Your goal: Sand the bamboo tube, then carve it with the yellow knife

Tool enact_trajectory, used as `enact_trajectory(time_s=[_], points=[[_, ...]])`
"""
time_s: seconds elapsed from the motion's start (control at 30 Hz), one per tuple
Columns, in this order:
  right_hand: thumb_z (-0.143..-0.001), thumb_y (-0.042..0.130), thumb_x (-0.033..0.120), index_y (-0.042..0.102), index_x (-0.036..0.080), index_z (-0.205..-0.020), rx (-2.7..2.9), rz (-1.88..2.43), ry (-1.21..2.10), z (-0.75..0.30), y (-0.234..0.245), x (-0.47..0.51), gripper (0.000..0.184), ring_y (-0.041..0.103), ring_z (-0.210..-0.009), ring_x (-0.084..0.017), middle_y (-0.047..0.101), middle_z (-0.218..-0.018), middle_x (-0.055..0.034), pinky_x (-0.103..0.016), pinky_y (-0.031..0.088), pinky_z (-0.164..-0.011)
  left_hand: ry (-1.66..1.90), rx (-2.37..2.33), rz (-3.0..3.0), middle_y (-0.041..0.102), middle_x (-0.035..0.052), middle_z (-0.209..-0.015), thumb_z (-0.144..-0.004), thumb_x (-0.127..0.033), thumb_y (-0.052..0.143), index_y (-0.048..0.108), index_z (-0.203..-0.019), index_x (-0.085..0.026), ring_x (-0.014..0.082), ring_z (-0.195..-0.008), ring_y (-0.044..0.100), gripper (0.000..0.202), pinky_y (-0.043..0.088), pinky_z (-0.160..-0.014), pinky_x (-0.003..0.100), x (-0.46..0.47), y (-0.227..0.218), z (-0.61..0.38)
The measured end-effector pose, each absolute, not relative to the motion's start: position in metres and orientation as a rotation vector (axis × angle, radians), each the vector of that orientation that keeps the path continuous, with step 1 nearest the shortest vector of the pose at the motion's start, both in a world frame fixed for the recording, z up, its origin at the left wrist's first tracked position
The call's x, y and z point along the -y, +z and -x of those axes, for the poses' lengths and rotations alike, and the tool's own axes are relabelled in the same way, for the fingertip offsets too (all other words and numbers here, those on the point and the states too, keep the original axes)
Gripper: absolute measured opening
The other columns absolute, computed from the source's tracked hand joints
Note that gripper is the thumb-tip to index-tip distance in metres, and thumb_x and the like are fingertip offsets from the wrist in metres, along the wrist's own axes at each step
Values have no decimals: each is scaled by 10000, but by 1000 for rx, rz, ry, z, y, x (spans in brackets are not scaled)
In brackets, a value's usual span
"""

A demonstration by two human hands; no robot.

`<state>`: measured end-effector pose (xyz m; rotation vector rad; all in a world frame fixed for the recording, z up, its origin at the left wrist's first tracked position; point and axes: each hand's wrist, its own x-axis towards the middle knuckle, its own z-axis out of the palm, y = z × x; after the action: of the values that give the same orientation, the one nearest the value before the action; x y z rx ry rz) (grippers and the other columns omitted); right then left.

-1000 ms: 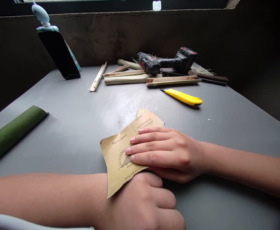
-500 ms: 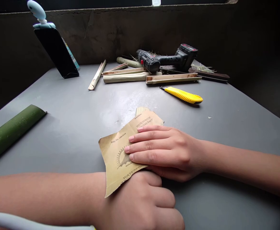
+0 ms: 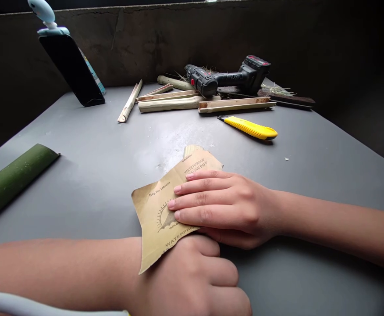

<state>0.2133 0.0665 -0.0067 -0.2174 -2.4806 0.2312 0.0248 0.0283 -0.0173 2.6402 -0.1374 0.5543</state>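
Observation:
A tan sheet of sandpaper [image 3: 155, 206], printed side up, is draped over a pale bamboo piece [image 3: 193, 150], whose far end peeks out past the paper. My right hand [image 3: 218, 202] presses its fingers together along the sheet, gripping it against the bamboo, with the thumb side tucked underneath. In the foreground my left hand [image 3: 198, 276] is closed in a fist, back of the hand up, at the near end of the covered bamboo. The fist's grip is hidden, but it lines up with that piece. The sandpaper's lower corner overlaps my left wrist.
A yellow utility knife [image 3: 251, 128] lies beyond my hands. Behind it are split bamboo pieces [image 3: 172, 104] and a black cordless drill [image 3: 225, 81]. A phone [image 3: 72, 70] leans upright at the back left. A green bamboo length [image 3: 17, 180] rests at the left edge.
The whole view has shifted slightly, so things appear a little farther left. Both hands and the sandpaper keep nearly the same pose.

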Motion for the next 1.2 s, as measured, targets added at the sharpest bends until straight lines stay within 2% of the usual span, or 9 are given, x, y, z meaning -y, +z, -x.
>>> enact_trajectory(time_s=[0.23,0.5,0.73,1.0,1.2], points=[[-957,438,215,681,76,-1099,2491,219,223,-214,-7,-67,314,635,-1160,-205,687,-1216,-76,-373,439,-1104,576,109,-2641,353,-55,-659,-740,-196,756,339,-686,-206,127,-546,270,420,347,-540,298,-27,-16,-25],[-945,463,207,685,70,-1102,2488,217,235,-213,-7,-67,304,638,-1157,-212,686,-1216,-79,-387,450,-1093,647,150,-2644,384,-36,-658,-779,-200,662,336,-689,-207,132,-525,260,338,331,-504,310,-30,-19,-27],[-946,461,204,685,69,-1099,2482,219,236,-213,-7,-67,303,640,-1153,-210,687,-1213,-87,-390,450,-1093,647,117,-2626,410,-35,-661,-759,-213,713,305,-647,-215,136,-515,267,423,345,-496,311,-27,-21,-27],[-944,461,212,683,74,-1096,2470,221,239,-214,-8,-67,303,641,-1150,-204,688,-1211,-88,-383,446,-1099,637,141,-2632,379,-41,-642,-728,-223,730,323,-642,-212,124,-497,266,416,335,-483,309,-28,-18,-27],[-953,445,214,681,75,-1100,2472,218,228,-213,-8,-67,312,643,-1143,-201,685,-1217,-86,-376,441,-1101,620,118,-2669,422,-32,-665,-735,-241,728,310,-648,-214,129,-527,311,428,393,-525,289,-27,-19,-27]])
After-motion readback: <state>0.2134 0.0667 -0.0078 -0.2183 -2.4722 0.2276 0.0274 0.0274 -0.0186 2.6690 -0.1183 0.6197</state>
